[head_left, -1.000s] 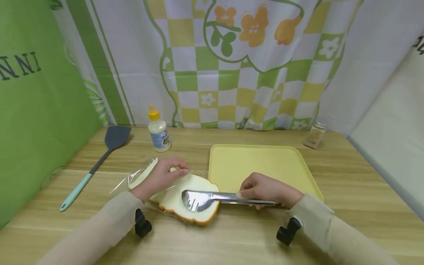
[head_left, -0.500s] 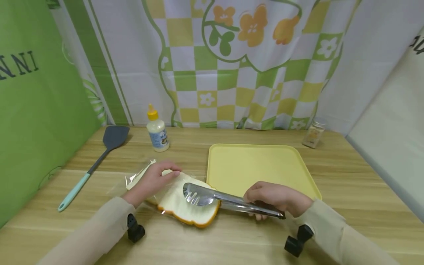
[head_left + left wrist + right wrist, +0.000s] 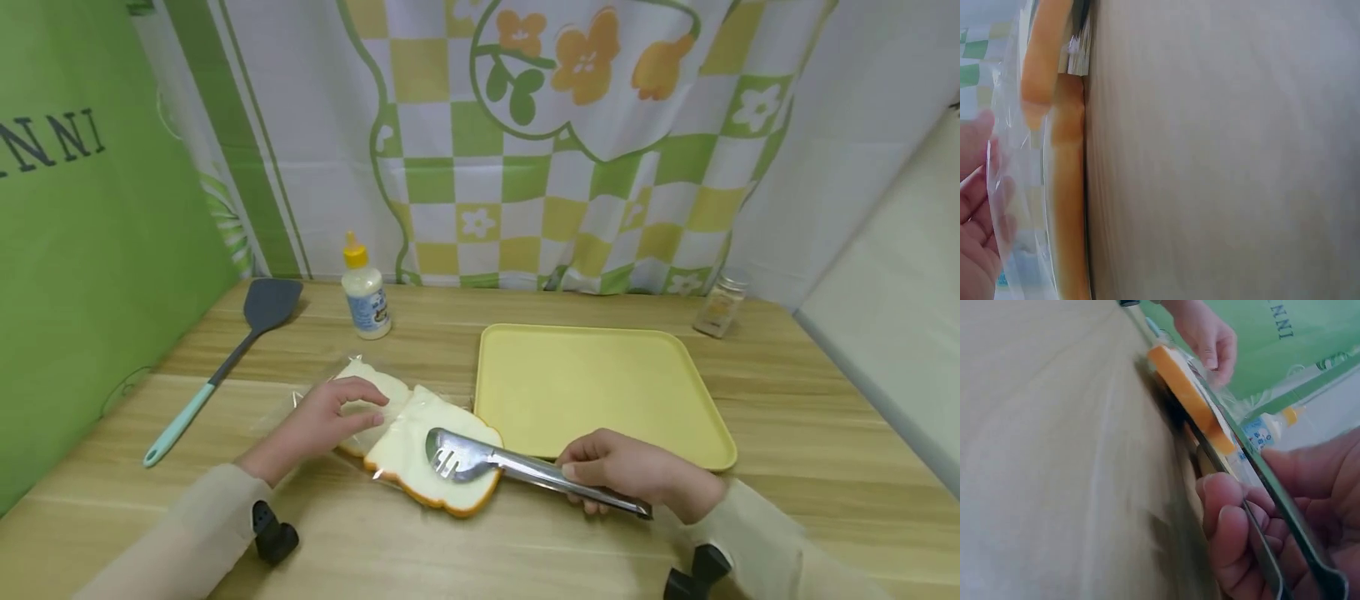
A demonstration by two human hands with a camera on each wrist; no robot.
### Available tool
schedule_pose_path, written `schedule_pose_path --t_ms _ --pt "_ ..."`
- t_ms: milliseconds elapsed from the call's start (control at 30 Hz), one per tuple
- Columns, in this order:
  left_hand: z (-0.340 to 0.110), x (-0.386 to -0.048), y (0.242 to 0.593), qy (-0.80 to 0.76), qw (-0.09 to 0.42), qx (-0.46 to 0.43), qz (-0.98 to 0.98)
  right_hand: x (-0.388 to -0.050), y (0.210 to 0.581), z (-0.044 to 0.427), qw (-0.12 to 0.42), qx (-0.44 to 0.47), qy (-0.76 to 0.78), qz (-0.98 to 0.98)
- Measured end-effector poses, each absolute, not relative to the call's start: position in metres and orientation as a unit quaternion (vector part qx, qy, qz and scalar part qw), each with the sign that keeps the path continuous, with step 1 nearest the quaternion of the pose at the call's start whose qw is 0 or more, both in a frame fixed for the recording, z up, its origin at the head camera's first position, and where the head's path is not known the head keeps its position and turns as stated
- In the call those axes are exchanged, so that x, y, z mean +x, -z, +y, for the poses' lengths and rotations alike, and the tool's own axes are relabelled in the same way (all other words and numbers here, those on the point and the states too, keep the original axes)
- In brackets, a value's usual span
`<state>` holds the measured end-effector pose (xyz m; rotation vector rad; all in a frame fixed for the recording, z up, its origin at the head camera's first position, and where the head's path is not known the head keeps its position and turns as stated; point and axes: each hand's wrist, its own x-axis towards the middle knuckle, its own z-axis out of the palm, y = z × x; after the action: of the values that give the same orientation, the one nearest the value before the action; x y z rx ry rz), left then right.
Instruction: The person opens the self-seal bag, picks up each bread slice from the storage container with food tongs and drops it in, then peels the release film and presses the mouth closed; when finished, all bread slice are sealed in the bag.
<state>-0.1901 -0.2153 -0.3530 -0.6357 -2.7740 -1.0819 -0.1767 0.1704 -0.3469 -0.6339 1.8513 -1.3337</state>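
Note:
My right hand (image 3: 626, 471) grips metal tongs (image 3: 551, 475), fingers and thumb around both arms. The tongs clasp the edge of a white bread slice (image 3: 420, 454) with an orange-brown crust; in the right wrist view, the bread slice (image 3: 1188, 394) sits between the tong arms. A second bread slice (image 3: 382, 385) lies partly beneath it, inside a clear plastic bag (image 3: 352, 367). Over the bag's left part hovers my left hand (image 3: 330, 417), thumb and forefinger apart. In the left wrist view, clear film (image 3: 1016, 187) lies close to its fingers; contact cannot be told.
Behind the tongs lies a yellow tray (image 3: 600, 392). A squeeze bottle (image 3: 367, 300) with a yellow cap stands behind the bread. A spatula (image 3: 217, 375) rests at left, and a seasoning jar (image 3: 722, 308) stands at back right. A patterned curtain (image 3: 562, 167) closes the back.
The left hand has shifted left, its thumb and forefinger parting from a pinch near the front slice. The right hand has moved toward the person, turning the tongs' handle end nearer; the slice stays roughly in place.

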Motion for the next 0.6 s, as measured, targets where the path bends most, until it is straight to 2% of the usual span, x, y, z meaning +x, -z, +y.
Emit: schedule_pose_path --t_ms 367,600 --pt "-0.211 -0.187 0.352 0.369 0.124 -0.188 -0.902 -0.159 0.333 0.155 0.276 -0.189 0.429 0.839" --pt "-0.215 -0.182 0.351 0.39 0.12 -0.168 -0.897 -0.159 0.331 0.156 0.257 -0.175 0.472 0.825"
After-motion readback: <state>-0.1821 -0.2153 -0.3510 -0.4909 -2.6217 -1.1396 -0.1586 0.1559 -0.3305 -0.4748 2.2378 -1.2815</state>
